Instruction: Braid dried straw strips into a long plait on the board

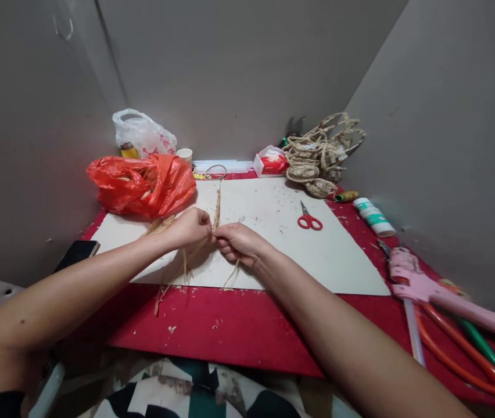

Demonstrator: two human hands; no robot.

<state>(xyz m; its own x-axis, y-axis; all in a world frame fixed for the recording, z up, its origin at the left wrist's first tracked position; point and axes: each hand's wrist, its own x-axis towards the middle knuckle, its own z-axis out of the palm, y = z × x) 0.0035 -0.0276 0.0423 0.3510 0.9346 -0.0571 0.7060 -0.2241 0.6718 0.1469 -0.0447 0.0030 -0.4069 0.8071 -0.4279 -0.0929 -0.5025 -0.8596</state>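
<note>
A thin stem wrapped in tan fibre [217, 209] stands out between my two hands, with a wire ring [216, 170] at its far end. My left hand [192, 227] is closed in a pinch close to the stem's near end, on tan fibre strands [185, 264]. At the same end my right hand [237, 242] is closed, thumb and fingertips pressed together on the fibre. Loose strands hang below both hands onto the white board [265, 209]. The fingers hide exactly how the strands meet the stem.
An orange-red plastic bag [160, 188] with tan material lies left. Red-handled scissors [309, 219] rest on the board's right side. Rope coils [317, 157] and a tissue pack [271, 161] are behind. A pink glue gun [443, 293] lies at right, a phone [77, 254] at left.
</note>
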